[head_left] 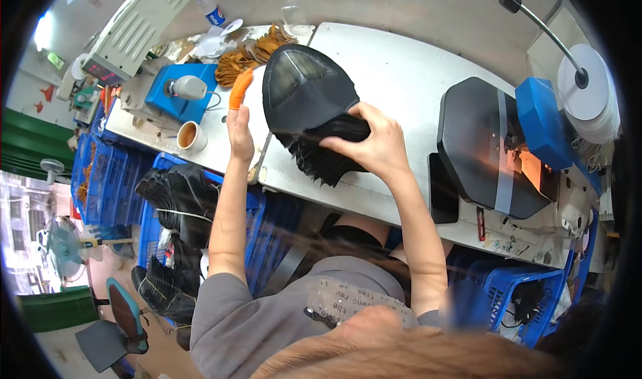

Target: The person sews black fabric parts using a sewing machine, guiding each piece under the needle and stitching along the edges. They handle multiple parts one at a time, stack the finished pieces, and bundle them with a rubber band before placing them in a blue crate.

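Observation:
A thick stack of black shoe-upper pieces (309,88) is held tilted over the white table, its rounded, shiny top piece facing up and its many layered edges fanned along the lower side. My right hand (376,143) grips the stack at its lower right, thumb over the layers and fingers at the outer edge. My left hand (241,121) stands upright beside the stack's left side, fingers stretched out and orange covers on the fingertips. Whether its palm touches the stack I cannot tell.
Brown cut pieces (235,66) lie behind my left hand, near a paper cup (192,137) of brown liquid. A sewing machine (184,84) stands left; a black machine bed (478,145) and phone (442,190) are right. Tied black bundles (180,202) sit beside blue crates (112,178).

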### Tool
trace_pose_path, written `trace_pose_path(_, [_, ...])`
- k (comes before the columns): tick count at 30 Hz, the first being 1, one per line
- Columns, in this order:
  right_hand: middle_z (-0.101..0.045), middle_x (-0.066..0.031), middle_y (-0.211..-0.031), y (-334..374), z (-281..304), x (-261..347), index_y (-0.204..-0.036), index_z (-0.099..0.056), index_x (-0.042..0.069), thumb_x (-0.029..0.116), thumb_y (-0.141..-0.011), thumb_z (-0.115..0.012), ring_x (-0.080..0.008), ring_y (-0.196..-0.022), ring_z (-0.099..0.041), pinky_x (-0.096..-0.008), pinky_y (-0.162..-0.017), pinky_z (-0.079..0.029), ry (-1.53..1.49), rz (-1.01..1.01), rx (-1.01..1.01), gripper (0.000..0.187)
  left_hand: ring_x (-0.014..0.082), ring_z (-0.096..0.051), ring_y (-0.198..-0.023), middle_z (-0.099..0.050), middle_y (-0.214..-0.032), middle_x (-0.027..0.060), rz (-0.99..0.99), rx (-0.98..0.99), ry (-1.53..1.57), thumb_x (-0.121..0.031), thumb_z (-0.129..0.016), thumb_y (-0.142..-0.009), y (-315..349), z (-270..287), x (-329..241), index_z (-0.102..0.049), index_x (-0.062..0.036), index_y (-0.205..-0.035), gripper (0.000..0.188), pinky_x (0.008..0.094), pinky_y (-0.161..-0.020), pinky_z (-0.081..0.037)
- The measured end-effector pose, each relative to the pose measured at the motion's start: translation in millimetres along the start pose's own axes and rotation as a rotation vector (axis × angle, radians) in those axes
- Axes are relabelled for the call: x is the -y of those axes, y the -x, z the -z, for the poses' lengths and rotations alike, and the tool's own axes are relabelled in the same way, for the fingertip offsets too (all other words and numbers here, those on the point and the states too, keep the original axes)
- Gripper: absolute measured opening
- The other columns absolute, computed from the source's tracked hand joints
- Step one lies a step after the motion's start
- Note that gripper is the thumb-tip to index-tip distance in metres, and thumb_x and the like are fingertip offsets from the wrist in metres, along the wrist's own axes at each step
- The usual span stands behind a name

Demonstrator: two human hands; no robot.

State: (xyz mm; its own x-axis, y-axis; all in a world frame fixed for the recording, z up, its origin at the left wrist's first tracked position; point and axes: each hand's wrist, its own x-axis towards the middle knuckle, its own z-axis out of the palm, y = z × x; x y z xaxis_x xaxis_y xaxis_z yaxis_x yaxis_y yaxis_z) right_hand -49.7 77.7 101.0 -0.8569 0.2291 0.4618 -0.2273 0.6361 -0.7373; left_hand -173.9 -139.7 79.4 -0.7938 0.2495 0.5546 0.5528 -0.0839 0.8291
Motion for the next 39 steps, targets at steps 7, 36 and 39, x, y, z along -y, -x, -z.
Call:
trace_pose_path(7, [-0.059, -0.0188, -0.119, 4.2, -9.6, -37.8, -0.124, -0.053, 0.006, 0.051, -0.05, -0.089, -0.0326, -0.116, -0.055, -0.0399, -0.098, -0.043, -0.4, -0.099, 0.282, 0.094, 0.0288, -0.029, -0.14, -0.043, -0.144, 0.0165, 0.034, 0.432, 0.008, -0.076, -0.036, -0.084, 18.4, -27.0, 0.2, -0.045, 0.0013, -0.137, 0.095, 0.0416, -0.115, -0.013])
trace_pose_path(36, [-0.033, -0.0202, -0.145, 16.8, -54.1, -77.0, -0.142, -0.033, 0.003, 0.033, -0.06, -0.085, -0.0363, -0.135, -0.03, -0.0483, -0.112, -0.028, -0.187, -0.036, 0.121, 0.102, 0.0234, -0.054, -0.115, -0.052, -0.13, 0.0145, 0.382, -0.234, 0.527, -0.073, -0.018, -0.091, 27.5, -57.4, 45.0, -0.034, 0.0002, -0.14, 0.09, 0.037, -0.1, -0.045])
trace_pose_path(39, [-0.027, -0.0212, -0.148, 11.5, -53.4, -80.5, -0.147, -0.022, 0.006, 0.037, -0.058, -0.086, -0.0373, -0.138, -0.024, -0.0509, -0.114, -0.023, -0.321, -0.112, 0.226, 0.113, 0.0215, -0.054, -0.114, -0.053, -0.127, 0.0137, 0.396, -0.209, 0.558, -0.071, -0.019, -0.092, 24.7, -63.5, 44.8, -0.033, -0.0011, -0.139, 0.086, 0.0347, -0.098, -0.046])
